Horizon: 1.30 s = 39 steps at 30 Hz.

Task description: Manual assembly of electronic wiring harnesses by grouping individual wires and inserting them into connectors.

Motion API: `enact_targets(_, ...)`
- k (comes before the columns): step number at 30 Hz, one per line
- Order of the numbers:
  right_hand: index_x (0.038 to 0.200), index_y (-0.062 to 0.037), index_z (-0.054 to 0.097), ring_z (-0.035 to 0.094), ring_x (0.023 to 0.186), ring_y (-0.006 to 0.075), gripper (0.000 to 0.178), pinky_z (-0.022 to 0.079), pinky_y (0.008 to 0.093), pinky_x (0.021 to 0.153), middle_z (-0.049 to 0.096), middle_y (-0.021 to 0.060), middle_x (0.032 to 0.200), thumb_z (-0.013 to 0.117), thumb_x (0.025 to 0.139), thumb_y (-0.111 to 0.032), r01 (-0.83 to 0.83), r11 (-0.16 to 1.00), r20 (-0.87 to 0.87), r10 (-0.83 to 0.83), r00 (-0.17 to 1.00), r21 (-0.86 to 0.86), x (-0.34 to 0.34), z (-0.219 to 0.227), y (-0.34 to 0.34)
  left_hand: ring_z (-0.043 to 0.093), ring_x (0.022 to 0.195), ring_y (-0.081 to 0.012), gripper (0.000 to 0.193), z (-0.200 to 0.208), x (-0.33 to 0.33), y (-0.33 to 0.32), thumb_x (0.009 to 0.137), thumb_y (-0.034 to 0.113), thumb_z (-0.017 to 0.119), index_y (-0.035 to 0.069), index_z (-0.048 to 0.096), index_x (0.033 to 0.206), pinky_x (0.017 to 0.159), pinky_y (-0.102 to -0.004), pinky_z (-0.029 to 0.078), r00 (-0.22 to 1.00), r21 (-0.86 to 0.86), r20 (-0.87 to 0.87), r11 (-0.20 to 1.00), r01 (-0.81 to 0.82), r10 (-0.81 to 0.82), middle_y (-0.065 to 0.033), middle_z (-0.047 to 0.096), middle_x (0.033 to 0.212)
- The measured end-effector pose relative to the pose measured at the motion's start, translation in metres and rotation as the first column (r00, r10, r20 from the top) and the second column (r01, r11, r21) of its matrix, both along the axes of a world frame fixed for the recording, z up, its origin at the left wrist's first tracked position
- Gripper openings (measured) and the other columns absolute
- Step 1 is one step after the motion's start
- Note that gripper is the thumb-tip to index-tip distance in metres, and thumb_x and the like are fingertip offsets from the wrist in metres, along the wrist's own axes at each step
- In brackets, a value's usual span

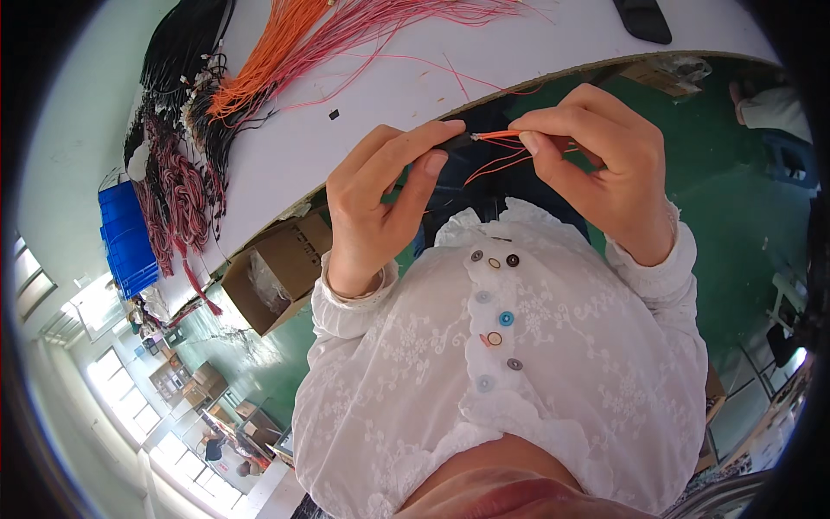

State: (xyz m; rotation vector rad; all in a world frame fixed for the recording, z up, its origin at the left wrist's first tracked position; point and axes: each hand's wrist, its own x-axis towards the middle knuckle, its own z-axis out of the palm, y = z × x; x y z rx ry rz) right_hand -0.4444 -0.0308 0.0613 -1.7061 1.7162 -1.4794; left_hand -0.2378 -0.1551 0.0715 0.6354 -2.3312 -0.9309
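Observation:
Both of my hands are raised in front of my chest, just off the table edge. My left hand (380,195) pinches a small dark connector (458,145) between thumb and fingers; most of it is covered by the fingertips. My right hand (605,156) grips a few orange wires (498,135) between thumb and forefinger. The wire ends meet the connector at a small light-coloured tip. Loose orange wires hang below and trail behind the right fingers.
The white table (346,78) carries orange wires (277,43), pink wires (372,26), black cables (186,52), a small black piece (334,114) and a black flat device (644,19). Blue bins (128,242) and an opened cardboard box (303,246) stand left. Another person's sleeve (778,112) shows far right.

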Motion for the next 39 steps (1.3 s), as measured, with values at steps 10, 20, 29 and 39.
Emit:
enact_targets(10, 0.098, -0.0002, 0.075, 0.063, 0.068, 0.0114, 0.017, 0.052, 0.0226, 0.060, 0.062, 0.0054, 0.079, 0.071, 0.084, 0.008, -0.022, 1.000, -0.008, 0.022, 1.000, -0.019, 0.000, 0.001, -0.002, 0.042, 0.056, -0.0091, 0.027, -0.003, 0.003, -0.001, 0.088, -0.004, 0.069, 0.008, 0.076, 0.112, 0.050, -0.0254, 0.031, 1.000, 0.068, 0.023, 0.998, 0.011, -0.013, -0.0010, 0.055, 0.070)
enact_targets(20, 0.099, -0.0051, 0.075, 0.043, 0.060, 0.0046, 0.010, 0.030, 0.0216, 0.053, 0.059, -0.0012, 0.077, 0.070, 0.090, -0.003, -0.044, 0.999, 0.067, 0.044, 0.997, 0.006, -0.006, -0.003, -0.011, 0.035, 0.056, -0.0068, 0.022, -0.009, 0.002, -0.007, 0.094, -0.001, 0.065, 0.005, 0.075, 0.112, 0.051, -0.0257, 0.027, 0.998, 0.263, -0.021, 0.962, 0.069, -0.066, 0.0008, 0.047, 0.068)
enact_targets(29, 0.096, -0.0049, 0.074, 0.046, 0.061, 0.0059, 0.008, 0.033, 0.0225, 0.052, 0.060, 0.0001, 0.077, 0.070, 0.089, -0.002, -0.069, 0.998, 0.042, 0.069, 0.997, 0.000, -0.005, 0.002, -0.017, 0.034, 0.055, -0.0085, 0.022, -0.007, 0.005, -0.009, 0.091, -0.001, 0.066, 0.006, 0.076, 0.110, 0.051, -0.0273, 0.026, 0.997, 0.165, 0.012, 0.984, 0.071, -0.074, 0.0003, 0.042, 0.065)
enact_targets(39, 0.094, -0.0058, 0.073, 0.046, 0.060, 0.0062, 0.007, 0.032, 0.0227, 0.051, 0.061, -0.0010, 0.078, 0.070, 0.089, -0.002, -0.116, 0.993, -0.027, 0.115, 0.993, -0.019, -0.008, 0.006, -0.024, 0.038, 0.056, -0.0087, 0.024, 0.000, 0.004, -0.011, 0.090, -0.004, 0.066, 0.006, 0.076, 0.109, 0.051, -0.0262, 0.028, 0.995, 0.147, 0.043, 0.986, 0.082, -0.089, -0.0010, 0.049, 0.070)
